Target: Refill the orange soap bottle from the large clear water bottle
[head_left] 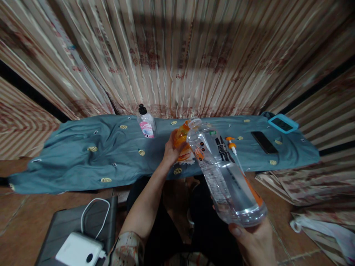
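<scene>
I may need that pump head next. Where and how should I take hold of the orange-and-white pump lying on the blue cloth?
Probably grip the orange pump head at its collar, coming from above. It lies flat on the blue cloth, its thin white tube trailing toward you, partly behind the big clear bottle, so the tube looks too slim and awkward to pinch.

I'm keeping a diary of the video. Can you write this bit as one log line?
left hand: holds orange bottle on blue cloth | right hand: tilts clear bottle, mouth at orange bottle | pump top: lies on cloth

Dim, warm light from above. Dark shadow band crossed the curtain [177,55] top. Wide-angle bending at edges, corners smeared. Soft glare on the bottle [224,177]. Floor [24,218] murky.
</scene>
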Demonstrator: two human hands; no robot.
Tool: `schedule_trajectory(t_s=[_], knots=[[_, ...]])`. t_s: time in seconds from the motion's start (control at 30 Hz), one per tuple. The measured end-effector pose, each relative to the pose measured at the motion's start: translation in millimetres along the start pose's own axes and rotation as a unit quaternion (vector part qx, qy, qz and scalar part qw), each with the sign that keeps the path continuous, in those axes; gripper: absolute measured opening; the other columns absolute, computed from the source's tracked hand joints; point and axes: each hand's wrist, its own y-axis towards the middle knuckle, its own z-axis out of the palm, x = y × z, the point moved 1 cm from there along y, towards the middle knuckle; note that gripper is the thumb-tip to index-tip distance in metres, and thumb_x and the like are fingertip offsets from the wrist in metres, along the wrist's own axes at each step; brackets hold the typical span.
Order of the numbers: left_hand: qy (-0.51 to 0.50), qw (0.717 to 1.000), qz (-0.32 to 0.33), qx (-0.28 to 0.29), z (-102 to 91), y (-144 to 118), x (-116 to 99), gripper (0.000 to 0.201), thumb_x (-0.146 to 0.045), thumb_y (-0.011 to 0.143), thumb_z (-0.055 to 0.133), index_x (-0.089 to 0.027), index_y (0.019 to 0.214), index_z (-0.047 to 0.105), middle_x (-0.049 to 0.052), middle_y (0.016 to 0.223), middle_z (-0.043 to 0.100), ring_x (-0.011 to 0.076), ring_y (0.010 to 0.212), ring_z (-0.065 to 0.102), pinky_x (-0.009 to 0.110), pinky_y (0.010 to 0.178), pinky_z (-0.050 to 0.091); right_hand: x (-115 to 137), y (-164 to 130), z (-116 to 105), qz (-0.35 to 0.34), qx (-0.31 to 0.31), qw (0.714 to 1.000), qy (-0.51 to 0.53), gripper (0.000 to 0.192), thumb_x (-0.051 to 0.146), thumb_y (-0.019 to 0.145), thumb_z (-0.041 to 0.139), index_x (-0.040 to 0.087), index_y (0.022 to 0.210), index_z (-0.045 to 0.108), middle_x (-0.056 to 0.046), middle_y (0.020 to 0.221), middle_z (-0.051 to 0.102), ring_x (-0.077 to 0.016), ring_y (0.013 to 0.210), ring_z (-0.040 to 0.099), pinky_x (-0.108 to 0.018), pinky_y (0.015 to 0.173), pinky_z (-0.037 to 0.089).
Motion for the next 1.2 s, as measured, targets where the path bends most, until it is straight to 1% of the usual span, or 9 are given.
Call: schedule_trajectory(t_s=[0.1, 0.27, 0.43, 0.6, 0.73, 0.83, 0.93, 1.13, 1.2], knots=[[0.000, 1.000, -0.002, 0.002, 0.0, 0.3, 1.1, 0.064, -0.039, 0.079, 0.076, -0.022, 0.137, 0.054, 0.012, 0.131, 0.073, 0.0320, 0.123, 0.069, 0.047, 0.107, 0.055, 0.8, -0.3, 0.7, 0.001, 0.014, 1.000, -0.005, 0.093, 0.042, 0.059, 0.100, 0.023, 0.140, 0.058, -0.008, 0.104, 0.084, -0.0335, 0.088, 0.081, -0.047, 0.088, 0.063], [-0.011, 1.000, 0.003, 0.000, 0.3, -0.1, 0.6, 0.064, -0.041, 0.079, 0.076, -0.022, 0.136, 0.054, 0.012, 0.129, 0.073, 0.0327, 0.123, 0.069, 0.048, 0.107, 0.055, 1.8, 0.5, 1.5, -0.005, 0.000, 1.000, 0.003, 0.091, 0.043, 0.062, 0.099, 0.023, 0.141, 0.059, -0.011, 0.115, 0.081, -0.0360, 0.103, 0.079, -0.049, 0.091, 0.062], [-0.006, 1.000, 0.000, -0.001, 0.5, -0.4, -0.4, 0.063, -0.039, 0.080, 0.077, -0.022, 0.136, 0.054, 0.010, 0.129, 0.074, 0.0318, 0.123, 0.069, 0.048, 0.107, 0.055, -1.5, 0.5, -1.6, -0.001, 0.011, 1.000, 0.012, 0.095, 0.038, 0.059, 0.101, 0.024, 0.142, 0.057, -0.008, 0.106, 0.083, -0.0329, 0.089, 0.081, -0.047, 0.086, 0.064], [0.002, 1.000, -0.008, -0.003, 0.1, -0.3, -1.8, 0.066, -0.038, 0.078, 0.077, -0.020, 0.136, 0.054, 0.011, 0.128, 0.074, 0.0316, 0.120, 0.071, 0.046, 0.105, 0.056, 0.7, -1.2, 0.5, 0.010, 0.004, 1.000, 0.005, 0.091, 0.043, 0.061, 0.099, 0.024, 0.141, 0.060, -0.010, 0.111, 0.082, -0.0364, 0.106, 0.079, -0.047, 0.092, 0.062], [-0.001, 1.000, -0.008, 0.000, -0.6, -0.5, -2.7, 0.065, -0.040, 0.079, 0.076, -0.019, 0.136, 0.054, 0.012, 0.125, 0.075, 0.0316, 0.118, 0.071, 0.046, 0.104, 0.057, 1.9, 0.0, 2.9, 0.005, -0.003, 1.000, 0.007, 0.093, 0.042, 0.058, 0.100, 0.025, 0.140, 0.061, -0.008, 0.109, 0.082, -0.0347, 0.101, 0.080, -0.045, 0.089, 0.063], [0.001, 1.000, -0.005, -0.001, -0.6, -0.4, -1.8, 0.063, -0.039, 0.079, 0.078, -0.021, 0.135, 0.055, 0.011, 0.125, 0.075, 0.0320, 0.119, 0.071, 0.047, 0.104, 0.057, 2.9, -0.2, 4.2, 0.006, -0.004, 1.000, 0.008, 0.091, 0.041, 0.058, 0.100, 0.025, 0.139, 0.061, -0.008, 0.112, 0.082, -0.0352, 0.108, 0.078, -0.044, 0.092, 0.062], [-0.004, 1.000, 0.002, -0.001, 0.0, -0.1, -0.4, 0.062, -0.041, 0.079, 0.077, -0.022, 0.135, 0.055, 0.010, 0.127, 0.074, 0.0318, 0.121, 0.070, 0.048, 0.106, 0.056, 3.2, -0.8, 3.1, 0.002, -0.008, 1.000, 0.008, 0.093, 0.041, 0.058, 0.100, 0.027, 0.141, 0.059, -0.007, 0.115, 0.081, -0.0335, 0.106, 0.079, -0.042, 0.092, 0.062], [-0.021, 1.000, -0.003, 0.001, 0.3, 0.1, 1.6, 0.066, -0.042, 0.078, 0.077, -0.021, 0.136, 0.053, 0.012, 0.128, 0.074, 0.0321, 0.121, 0.070, 0.048, 0.105, 0.056, 2.5, 0.8, -2.2, 0.006, 0.004, 1.000, -0.008, 0.092, 0.039, 0.059, 0.100, 0.023, 0.139, 0.059, -0.010, 0.108, 0.082, -0.0377, 0.104, 0.079, -0.049, 0.093, 0.062], [-0.018, 1.000, -0.005, 0.000, 0.0, 0.1, 2.0, 0.065, -0.042, 0.078, 0.077, -0.022, 0.136, 0.054, 0.011, 0.128, 0.074, 0.0323, 0.122, 0.069, 0.048, 0.105, 0.057, 1.7, 1.7, -3.6, 0.009, 0.006, 1.000, -0.002, 0.090, 0.036, 0.058, 0.101, 0.023, 0.137, 0.061, -0.010, 0.108, 0.082, -0.0368, 0.103, 0.079, -0.048, 0.093, 0.062]])
